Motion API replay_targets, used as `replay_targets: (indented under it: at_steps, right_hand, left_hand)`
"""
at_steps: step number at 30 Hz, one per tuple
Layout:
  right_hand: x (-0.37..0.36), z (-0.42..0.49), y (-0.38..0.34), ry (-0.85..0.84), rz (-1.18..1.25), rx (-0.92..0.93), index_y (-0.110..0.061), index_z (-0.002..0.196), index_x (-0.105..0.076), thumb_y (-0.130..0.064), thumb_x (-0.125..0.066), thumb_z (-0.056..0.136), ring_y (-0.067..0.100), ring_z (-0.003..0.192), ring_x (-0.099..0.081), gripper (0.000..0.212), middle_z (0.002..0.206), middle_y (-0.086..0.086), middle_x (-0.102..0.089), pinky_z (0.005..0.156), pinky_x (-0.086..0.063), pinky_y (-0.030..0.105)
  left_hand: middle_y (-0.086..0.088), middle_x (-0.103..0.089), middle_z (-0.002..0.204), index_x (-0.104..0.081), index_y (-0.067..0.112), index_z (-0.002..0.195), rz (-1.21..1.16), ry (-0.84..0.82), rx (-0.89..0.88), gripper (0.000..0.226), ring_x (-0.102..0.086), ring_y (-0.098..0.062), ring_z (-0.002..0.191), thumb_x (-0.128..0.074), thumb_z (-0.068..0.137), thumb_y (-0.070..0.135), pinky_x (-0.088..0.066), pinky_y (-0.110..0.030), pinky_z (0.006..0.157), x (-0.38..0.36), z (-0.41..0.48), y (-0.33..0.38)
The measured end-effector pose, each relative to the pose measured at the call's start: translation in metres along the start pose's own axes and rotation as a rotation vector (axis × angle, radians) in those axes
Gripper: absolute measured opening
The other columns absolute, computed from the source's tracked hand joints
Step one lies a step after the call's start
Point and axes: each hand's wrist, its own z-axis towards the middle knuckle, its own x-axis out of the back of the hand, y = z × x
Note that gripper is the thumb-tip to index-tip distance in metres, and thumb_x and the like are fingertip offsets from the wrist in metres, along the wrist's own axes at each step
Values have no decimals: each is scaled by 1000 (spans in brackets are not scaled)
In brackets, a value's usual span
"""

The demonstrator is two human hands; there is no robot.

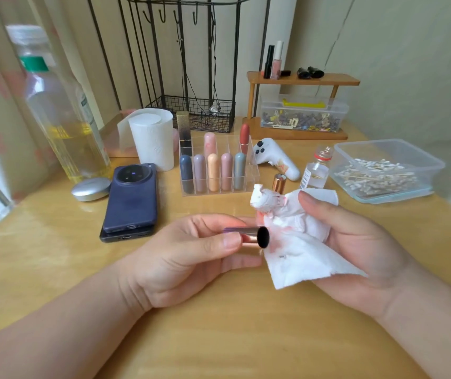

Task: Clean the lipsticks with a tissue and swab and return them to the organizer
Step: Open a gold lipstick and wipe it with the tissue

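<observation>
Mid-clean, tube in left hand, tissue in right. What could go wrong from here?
1. The tissue in the right hand is already stained pink. Wiping with it may smear colour back onto the metallic lipstick tube pinched in the left hand.
2. The small glass bottle stands uncapped with clear liquid, just beyond the right hand; a sweep could tip it.
3. The rose-gold tube stands upright behind the tissue and looks easy to knock over.

Bare forearms [54, 332]; left hand [191, 258] and right hand [361, 242] short-nailed.
</observation>
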Motion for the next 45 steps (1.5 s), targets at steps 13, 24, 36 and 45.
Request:
replay_targets:
  at_steps: [13, 24, 36, 45]
  right_hand:
    - [1, -6, 5, 404, -543, 525, -6, 88, -78, -15, -73, 77, 36, 86, -72, 15, 89, 20, -74, 77, -57, 46]
    - [1, -7, -1, 218, -408, 239, -2, 90, -71, -4, -67, 72, 33, 74, -69, 19, 84, 21, -69, 65, -58, 39]
    - [-2, -12, 9, 314, -1742, 5, -19, 70, -58, -45, -70, 83, 6, 46, -43, 31, 48, -14, -48, 46, -30, 19]
    - [14, -28, -67, 523, -1799, 101, -34, 73, -67, -37, -74, 81, 10, 42, -47, 11, 50, -6, -59, 52, -47, 36]
  left_hand:
    - [-20, -70, 116, -71, -4, 112, -97, -10, -35, 32, -65, -31, 115, -77, 85, 13, -49, -38, 100, 6, 0, 11]
    - [-23, -57, 128, -73, 4, 102, -182, -148, 7, 22, -54, -41, 121, -76, 86, 18, -39, -56, 106, 12, -1, 13]
    - [-10, -73, 101, -72, 5, 102, 36, 377, -119, 37, -67, -16, 91, -89, 72, 18, -51, -36, 90, 10, 7, 4]
    - [-12, -70, 80, -65, 6, 92, 156, 259, -71, 32, -61, -27, 85, -86, 68, 10, -43, -28, 68, 5, 3, 4]
